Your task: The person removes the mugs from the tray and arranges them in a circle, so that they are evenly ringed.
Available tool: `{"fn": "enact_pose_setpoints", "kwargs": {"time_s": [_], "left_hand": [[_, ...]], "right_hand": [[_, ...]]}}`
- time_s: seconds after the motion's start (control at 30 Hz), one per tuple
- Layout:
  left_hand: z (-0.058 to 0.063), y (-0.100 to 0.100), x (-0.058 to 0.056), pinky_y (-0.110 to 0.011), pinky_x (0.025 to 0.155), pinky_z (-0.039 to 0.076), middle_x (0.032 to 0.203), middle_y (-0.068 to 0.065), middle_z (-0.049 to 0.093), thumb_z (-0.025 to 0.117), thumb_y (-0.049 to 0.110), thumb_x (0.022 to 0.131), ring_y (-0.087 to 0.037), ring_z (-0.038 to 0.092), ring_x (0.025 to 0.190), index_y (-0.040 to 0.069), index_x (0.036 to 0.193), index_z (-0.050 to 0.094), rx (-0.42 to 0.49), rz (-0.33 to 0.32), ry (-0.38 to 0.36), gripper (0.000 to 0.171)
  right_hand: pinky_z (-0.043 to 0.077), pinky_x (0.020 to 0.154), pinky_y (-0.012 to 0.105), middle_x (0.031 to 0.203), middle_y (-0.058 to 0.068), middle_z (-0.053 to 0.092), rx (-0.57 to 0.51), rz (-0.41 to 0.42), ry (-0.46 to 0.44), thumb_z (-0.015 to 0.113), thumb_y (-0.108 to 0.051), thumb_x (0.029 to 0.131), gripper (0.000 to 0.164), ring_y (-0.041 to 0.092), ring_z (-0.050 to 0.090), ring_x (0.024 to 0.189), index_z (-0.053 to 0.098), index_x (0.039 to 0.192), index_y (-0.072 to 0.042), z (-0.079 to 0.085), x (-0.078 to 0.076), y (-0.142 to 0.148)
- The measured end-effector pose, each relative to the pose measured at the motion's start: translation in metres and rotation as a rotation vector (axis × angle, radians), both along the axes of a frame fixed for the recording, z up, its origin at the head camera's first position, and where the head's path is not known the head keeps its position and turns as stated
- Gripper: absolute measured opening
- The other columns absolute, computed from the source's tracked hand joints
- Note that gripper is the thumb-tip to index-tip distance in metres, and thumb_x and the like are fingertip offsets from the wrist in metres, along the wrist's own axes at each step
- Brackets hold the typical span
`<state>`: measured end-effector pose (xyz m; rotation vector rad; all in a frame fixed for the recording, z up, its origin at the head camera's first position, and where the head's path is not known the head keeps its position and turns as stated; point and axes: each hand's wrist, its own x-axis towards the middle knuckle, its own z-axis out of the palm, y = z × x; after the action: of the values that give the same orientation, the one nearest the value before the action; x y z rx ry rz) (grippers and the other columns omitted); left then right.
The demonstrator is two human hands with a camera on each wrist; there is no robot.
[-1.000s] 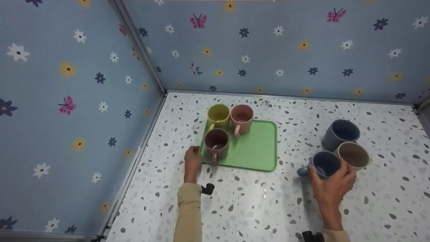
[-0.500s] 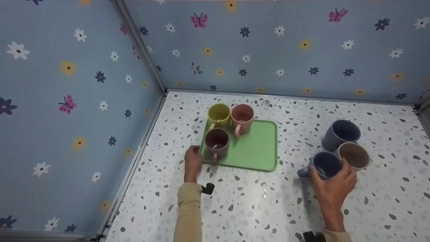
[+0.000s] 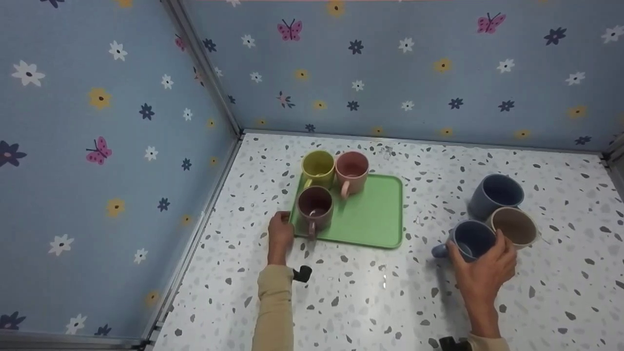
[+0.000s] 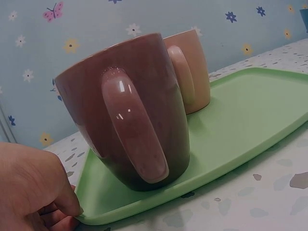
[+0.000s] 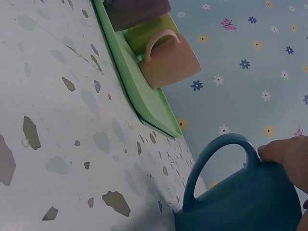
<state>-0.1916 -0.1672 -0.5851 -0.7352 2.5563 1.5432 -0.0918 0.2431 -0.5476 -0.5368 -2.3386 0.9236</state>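
Note:
My left hand (image 3: 281,233) pinches the near left corner of a green tray (image 3: 375,209), with its curled fingers at the rim (image 4: 103,217) in the left wrist view. On the tray stand a yellow-green mug (image 3: 311,175), a pink mug (image 3: 357,184) and, nearest that hand, a brown mug (image 4: 159,86) with its handle toward me. At the right, my right hand (image 3: 485,270) grips a blue mug (image 3: 458,234) across its rim, thumb on the handle side. The handle (image 5: 192,178) points left toward the tray.
A dark blue mug (image 3: 480,200) and a beige mug (image 3: 516,229) stand close behind and beside the gripped mug. The speckled white table (image 3: 351,297) runs back to flowered blue panels (image 3: 380,58), with another panel (image 3: 63,185) along the left.

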Motion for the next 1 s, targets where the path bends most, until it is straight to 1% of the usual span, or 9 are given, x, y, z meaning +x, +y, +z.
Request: {"fn": "enact_pose_setpoints", "kwargs": {"time_s": [0.13,0.23,0.33,0.4,0.53,0.77,0.87,1.0], "left_hand": [[-0.002,-0.001,0.0,-0.04,0.099,0.044,0.12,-0.017,0.057,0.039,-0.003,0.087,-0.027,0.055,0.111,0.0,0.125,0.054,-0.008,-0.004,0.009,0.04],[-0.002,-0.001,-0.001,-0.04,0.099,0.043,0.122,-0.016,0.057,0.04,-0.002,0.088,-0.027,0.054,0.112,0.001,0.126,0.053,-0.014,-0.003,-0.01,0.04],[-0.002,-0.001,-0.001,-0.04,0.099,0.043,0.122,-0.016,0.057,0.04,-0.002,0.088,-0.027,0.054,0.112,0.001,0.126,0.054,-0.017,0.003,-0.013,0.041],[-0.002,-0.001,-0.001,-0.04,0.098,0.044,0.121,-0.017,0.057,0.04,-0.002,0.087,-0.027,0.054,0.111,0.001,0.126,0.054,-0.011,0.008,-0.011,0.041],[-0.002,0.0,-0.001,-0.039,0.097,0.045,0.121,-0.016,0.057,0.041,-0.003,0.087,-0.027,0.054,0.11,0.001,0.126,0.054,0.005,0.012,-0.015,0.041],[-0.002,0.0,0.0,-0.039,0.098,0.044,0.122,-0.016,0.056,0.041,-0.003,0.085,-0.027,0.054,0.111,0.002,0.127,0.054,0.013,0.015,-0.016,0.044],[-0.002,0.0,0.0,-0.039,0.098,0.044,0.121,-0.017,0.057,0.042,-0.004,0.085,-0.028,0.054,0.111,0.001,0.126,0.055,0.013,0.016,0.005,0.043],[-0.002,0.0,0.001,-0.039,0.097,0.045,0.119,-0.018,0.059,0.041,-0.006,0.083,-0.029,0.056,0.11,0.0,0.124,0.056,0.01,0.01,0.042,0.043]], "right_hand": [[0.019,0.107,0.057,0.14,0.026,0.031,0.003,0.016,0.021,0.084,-0.035,0.067,0.099,0.041,0.028,0.131,0.031,0.145,-0.004,0.006,-0.002,-0.004],[0.021,0.108,0.055,0.139,0.025,0.032,0.016,0.042,0.078,0.083,-0.03,0.07,0.093,0.041,0.03,0.129,0.034,0.144,-0.002,0.011,-0.005,-0.008],[0.023,0.108,0.054,0.138,0.026,0.035,0.037,0.083,0.146,0.082,-0.025,0.071,0.088,0.042,0.033,0.127,0.037,0.142,-0.001,0.015,-0.009,-0.014],[0.024,0.109,0.052,0.138,0.026,0.036,0.042,0.116,0.176,0.082,-0.022,0.071,0.086,0.041,0.033,0.128,0.038,0.141,0.0,0.019,-0.013,-0.019],[0.024,0.111,0.051,0.138,0.027,0.035,0.033,0.196,0.207,0.082,-0.02,0.072,0.084,0.04,0.032,0.129,0.038,0.141,-0.001,0.026,-0.02,-0.032],[0.029,0.109,0.051,0.137,0.025,0.037,-0.031,0.347,0.244,0.08,-0.015,0.074,0.078,0.038,0.034,0.129,0.04,0.14,0.0,0.04,-0.037,-0.058],[0.031,0.108,0.051,0.136,0.024,0.038,-0.059,0.407,0.257,0.079,-0.013,0.075,0.076,0.036,0.037,0.127,0.041,0.14,0.0,0.046,-0.044,-0.067],[0.035,0.103,0.049,0.136,0.023,0.039,-0.078,0.485,0.27,0.078,-0.01,0.076,0.074,0.033,0.041,0.124,0.04,0.139,0.003,0.052,-0.053,-0.078]]}}
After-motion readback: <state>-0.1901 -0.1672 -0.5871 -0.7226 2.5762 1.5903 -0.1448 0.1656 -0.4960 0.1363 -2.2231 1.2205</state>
